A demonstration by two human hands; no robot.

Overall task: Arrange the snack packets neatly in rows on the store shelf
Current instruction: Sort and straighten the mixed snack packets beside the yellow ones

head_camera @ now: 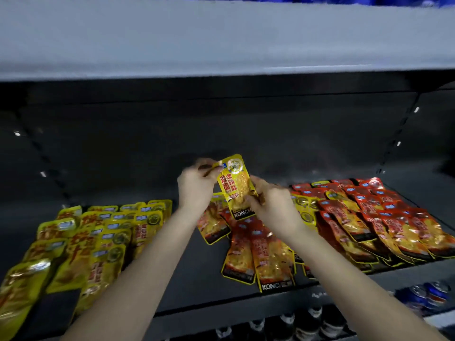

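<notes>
A yellow snack packet [235,185] is held upright above the middle of the dark shelf [197,274]. My left hand [195,187] pinches its top left corner. My right hand [273,205] grips its lower right edge. Yellow packets [98,242] lie in overlapping rows on the left of the shelf. Red packets [376,217] lie in overlapping rows on the right. A loose bunch of red and orange packets [256,252] lies in the middle, below my hands, partly hidden by my forearms.
A grey upper shelf [221,38] overhangs the space. The shelf's dark back wall [221,134] is behind my hands. Below the shelf's front edge stand dark bottles [307,323] and blue cans [428,294].
</notes>
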